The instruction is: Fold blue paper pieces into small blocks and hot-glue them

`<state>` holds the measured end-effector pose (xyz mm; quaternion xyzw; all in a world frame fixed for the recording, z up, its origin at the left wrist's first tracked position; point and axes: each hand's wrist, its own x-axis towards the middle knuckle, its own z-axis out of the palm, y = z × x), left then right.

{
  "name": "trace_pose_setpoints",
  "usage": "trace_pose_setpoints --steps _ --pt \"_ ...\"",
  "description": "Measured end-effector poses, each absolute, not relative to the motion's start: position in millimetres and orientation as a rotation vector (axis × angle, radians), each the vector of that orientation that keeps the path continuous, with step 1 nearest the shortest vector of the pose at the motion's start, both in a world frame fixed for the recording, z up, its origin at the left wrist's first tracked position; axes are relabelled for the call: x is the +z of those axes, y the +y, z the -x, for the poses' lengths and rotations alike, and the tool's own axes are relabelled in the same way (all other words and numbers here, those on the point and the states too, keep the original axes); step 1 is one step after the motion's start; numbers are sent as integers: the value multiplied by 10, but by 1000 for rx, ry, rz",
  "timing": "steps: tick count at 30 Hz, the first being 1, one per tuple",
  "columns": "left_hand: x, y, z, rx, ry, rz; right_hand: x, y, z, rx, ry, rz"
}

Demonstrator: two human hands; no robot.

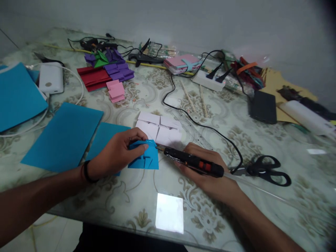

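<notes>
My left hand pinches the upper edge of a small folded blue paper piece that has slits in it. In my right hand is a black hot glue gun with a red-orange mark and a clear glue stick sticking out behind. Its nozzle meets the right side of the blue piece near the top. Just behind lies a folded white paper piece. A blue paper sheet lies partly under my left wrist, and a larger blue sheet is left of it.
Black-handled scissors lie right of my right hand. The glue gun's cord runs back toward a white power strip. Folded red paper, purple paper and pink paper sit farther back. A white power bank stands left.
</notes>
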<state>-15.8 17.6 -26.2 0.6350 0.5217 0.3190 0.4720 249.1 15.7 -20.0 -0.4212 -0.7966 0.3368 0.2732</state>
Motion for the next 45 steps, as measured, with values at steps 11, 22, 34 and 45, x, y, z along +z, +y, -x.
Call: trace_pose_setpoints --steps 11,22,34,45 --pt "-308 168 132 795 1257 -1563 -204 136 -2491 923 -2159 1162" --pt "-307 182 151 772 1287 -1547 -176 132 -2485 953 -2172 1114" --pt "-334 226 199 800 1299 -1538 -96 220 -2625 809 -2135 1308" --pt "-271 202 167 785 1220 -1368 -147 532 -3259 227 -2236 1512"
